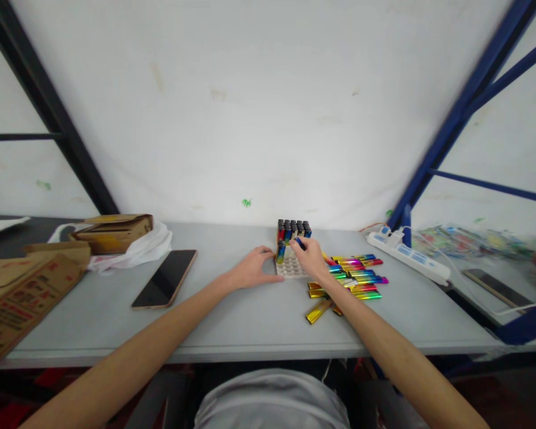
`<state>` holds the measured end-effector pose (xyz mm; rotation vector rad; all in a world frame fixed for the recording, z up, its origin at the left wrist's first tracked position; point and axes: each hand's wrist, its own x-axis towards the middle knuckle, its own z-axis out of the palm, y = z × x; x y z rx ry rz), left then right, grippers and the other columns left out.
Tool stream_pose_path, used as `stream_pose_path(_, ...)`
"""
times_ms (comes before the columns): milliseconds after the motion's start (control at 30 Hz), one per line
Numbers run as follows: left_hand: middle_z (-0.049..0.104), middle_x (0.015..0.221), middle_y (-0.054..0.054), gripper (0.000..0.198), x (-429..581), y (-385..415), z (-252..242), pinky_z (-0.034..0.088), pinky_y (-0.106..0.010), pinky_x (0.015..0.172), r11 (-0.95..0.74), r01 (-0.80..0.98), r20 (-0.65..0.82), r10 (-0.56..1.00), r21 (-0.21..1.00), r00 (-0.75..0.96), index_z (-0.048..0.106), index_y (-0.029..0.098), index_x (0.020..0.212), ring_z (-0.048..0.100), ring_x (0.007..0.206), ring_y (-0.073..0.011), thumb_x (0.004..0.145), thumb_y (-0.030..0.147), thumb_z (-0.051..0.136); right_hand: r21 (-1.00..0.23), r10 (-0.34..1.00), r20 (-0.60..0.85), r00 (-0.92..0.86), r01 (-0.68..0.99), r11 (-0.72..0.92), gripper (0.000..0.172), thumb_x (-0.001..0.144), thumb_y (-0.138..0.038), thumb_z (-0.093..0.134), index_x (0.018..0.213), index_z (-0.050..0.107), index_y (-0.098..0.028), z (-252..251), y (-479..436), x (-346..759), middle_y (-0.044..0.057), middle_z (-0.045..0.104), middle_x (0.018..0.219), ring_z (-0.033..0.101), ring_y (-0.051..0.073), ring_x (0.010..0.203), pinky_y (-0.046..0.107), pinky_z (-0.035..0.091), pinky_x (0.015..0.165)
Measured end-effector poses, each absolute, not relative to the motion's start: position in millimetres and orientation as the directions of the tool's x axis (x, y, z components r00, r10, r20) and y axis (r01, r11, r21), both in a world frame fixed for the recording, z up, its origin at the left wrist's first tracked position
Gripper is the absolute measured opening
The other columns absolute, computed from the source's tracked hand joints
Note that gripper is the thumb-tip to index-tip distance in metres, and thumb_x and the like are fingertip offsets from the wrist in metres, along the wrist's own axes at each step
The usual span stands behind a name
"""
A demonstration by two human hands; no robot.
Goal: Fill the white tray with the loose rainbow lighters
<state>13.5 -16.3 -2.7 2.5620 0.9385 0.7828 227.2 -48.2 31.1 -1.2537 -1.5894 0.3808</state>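
A pale tray with rows of round holes stands on the grey table. Its far rows hold several upright lighters with dark tops, and one shiny multicoloured lighter stands at its left side. My left hand rests at the tray's left edge, thumb and fingers spread apart, the thumb by the near corner. Above the tray, my right hand is closed on a lighter with a dark blue end; the rest of that lighter is mostly hidden. Loose shiny metallic lighters lie in a pile beside my right wrist.
On the left lie a black-screened phone, a white plastic bag and cardboard boxes. A white power strip with plugs sits at right. Beyond the blue frame are another phone and a blurred hand of another person.
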Motion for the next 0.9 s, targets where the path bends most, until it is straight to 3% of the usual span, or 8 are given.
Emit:
stream_pose_path(133, 0.072, 0.127, -0.015, 0.069, 13.3, -16.6, -3.2, 0.052, -0.046, 0.113, -0.745, 0.499, 0.389, 0.661, 0.442, 0.642, 0.076, 0.019, 0.124, 0.068, 0.120, -0.0345, 0.077, 0.069, 0.083, -0.743, 0.864, 0.503, 0.038, 0.529, 0.409, 0.052, 0.089, -0.066, 0.051, 0.060, 0.037, -0.025, 31.3, -49.6, 228.4, -0.004, 0.034, 0.058, 0.033, 0.013, 0.060, 0.030, 0.022, 0.058)
stream_pose_path(433, 0.071, 0.128, -0.016, 0.068, 12.9, -18.7, 0.6, 0.051, -0.046, 0.114, -0.739, 0.515, 0.362, 0.667, 0.435, 0.651, 0.075, 0.018, 0.126, 0.067, 0.122, -0.0348, 0.078, 0.066, 0.083, -0.715, 0.840, 0.539, 0.052, 0.556, 0.424, 0.041, 0.085, -0.053, 0.048, 0.059, 0.032, -0.026, 29.2, -49.1, 226.5, -0.003, 0.032, 0.058, 0.034, 0.014, 0.061, 0.030, 0.024, 0.058)
stream_pose_path(567, 0.071, 0.128, -0.015, 0.066, 12.5, -19.1, 1.6, 0.051, -0.047, 0.114, -0.743, 0.505, 0.365, 0.661, 0.439, 0.655, 0.075, 0.019, 0.124, 0.066, 0.123, -0.0354, 0.079, 0.067, 0.082, -0.674, 0.833, 0.554, -0.008, 0.582, 0.454, 0.043, 0.094, -0.058, 0.050, 0.067, 0.043, -0.025, 29.9, -50.5, 227.3, -0.002, 0.044, 0.062, 0.043, 0.017, 0.064, 0.030, 0.032, 0.062)
stream_pose_path(733, 0.069, 0.129, -0.017, 0.066, 11.5, -19.0, 1.3, 0.051, -0.047, 0.114, -0.744, 0.511, 0.352, 0.660, 0.430, 0.664, 0.074, 0.017, 0.123, 0.065, 0.123, -0.0352, 0.081, 0.068, 0.080, -0.588, 0.788, 0.607, -0.102, 0.610, 0.531, 0.032, 0.102, -0.054, 0.049, 0.095, 0.058, -0.024, 34.2, -50.8, 229.6, 0.005, 0.065, 0.086, 0.059, 0.023, 0.079, 0.032, 0.043, 0.076)
stream_pose_path(900, 0.068, 0.130, -0.017, 0.068, 10.7, -17.5, -1.0, 0.049, -0.045, 0.116, -0.750, 0.521, 0.350, 0.655, 0.408, 0.670, 0.073, 0.017, 0.125, 0.064, 0.125, -0.0349, 0.082, 0.069, 0.080, -0.454, 0.720, 0.656, -0.229, 0.642, 0.618, 0.042, 0.105, -0.058, 0.048, 0.081, 0.056, -0.024, 38.6, -50.6, 235.1, 0.006, 0.061, 0.083, 0.056, 0.022, 0.080, 0.033, 0.043, 0.078)
